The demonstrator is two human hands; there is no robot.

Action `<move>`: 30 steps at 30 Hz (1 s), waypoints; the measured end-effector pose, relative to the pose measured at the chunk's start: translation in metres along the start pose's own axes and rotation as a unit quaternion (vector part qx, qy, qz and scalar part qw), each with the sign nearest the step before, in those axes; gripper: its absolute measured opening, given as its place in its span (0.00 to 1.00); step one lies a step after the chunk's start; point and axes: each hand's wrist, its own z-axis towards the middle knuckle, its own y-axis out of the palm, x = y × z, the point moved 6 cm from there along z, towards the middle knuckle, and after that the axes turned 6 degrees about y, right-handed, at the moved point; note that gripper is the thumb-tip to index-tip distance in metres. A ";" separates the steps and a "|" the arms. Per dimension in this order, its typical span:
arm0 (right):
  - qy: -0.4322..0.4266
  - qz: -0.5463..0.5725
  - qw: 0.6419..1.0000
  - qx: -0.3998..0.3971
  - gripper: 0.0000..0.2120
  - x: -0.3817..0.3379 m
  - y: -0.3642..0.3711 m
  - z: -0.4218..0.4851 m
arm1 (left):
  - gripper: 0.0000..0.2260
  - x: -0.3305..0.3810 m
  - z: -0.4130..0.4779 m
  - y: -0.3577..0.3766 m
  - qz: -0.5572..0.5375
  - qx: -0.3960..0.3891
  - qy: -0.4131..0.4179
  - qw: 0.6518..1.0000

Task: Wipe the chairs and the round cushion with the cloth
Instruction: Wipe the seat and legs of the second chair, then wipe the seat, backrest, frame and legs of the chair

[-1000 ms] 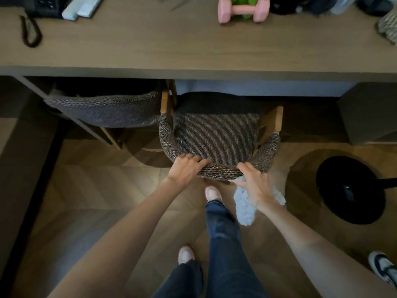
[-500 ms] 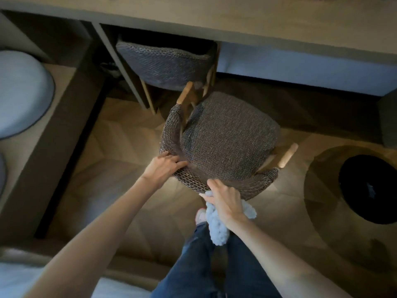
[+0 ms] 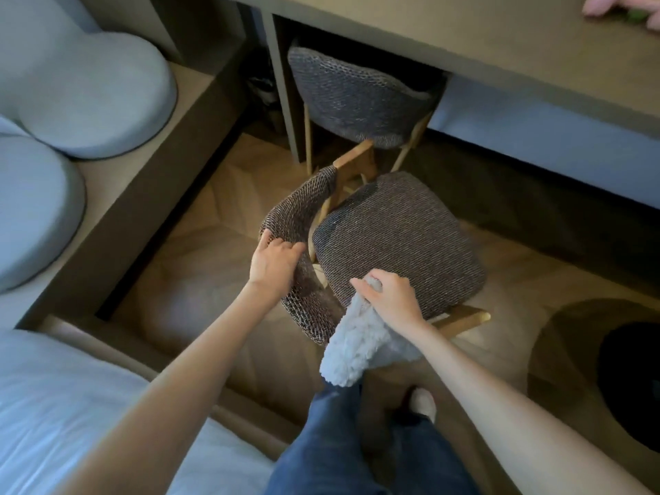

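A woven dark-grey chair (image 3: 403, 237) with wooden legs stands on the wood floor, pulled out from the desk and turned. My left hand (image 3: 273, 260) grips its curved backrest at the left. My right hand (image 3: 391, 298) holds a fluffy white cloth (image 3: 357, 346) at the near edge of the seat; most of the cloth hangs down below the hand. A second matching chair (image 3: 357, 98) is tucked under the desk behind. Round light-grey cushions (image 3: 89, 94) lie on a low bench at the left.
The desk (image 3: 500, 41) runs across the top right, with a pink object (image 3: 621, 7) at its far edge. A bed with white sheets (image 3: 53, 416) sits at the lower left. A black round base (image 3: 632, 387) rests on the floor at right. My legs and a foot (image 3: 423, 403) are below.
The chair has come further out from under the desk and rotated. My right hand with the cloth moved from the backrest onto the seat's near edge. The view swung left, showing cushions and bed.
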 end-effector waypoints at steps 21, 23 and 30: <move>-0.004 0.156 0.979 0.132 0.11 0.155 -0.294 0.026 | 0.17 0.293 0.114 -0.107 -0.479 0.044 0.101 0.871; -0.009 0.153 0.983 0.102 0.10 0.181 -0.323 0.030 | 0.12 0.319 0.126 -0.117 -0.481 0.084 0.079 0.869; -0.071 0.075 0.993 -0.065 0.14 0.231 -0.404 0.037 | 0.06 0.389 0.140 -0.165 -0.458 0.211 0.036 0.863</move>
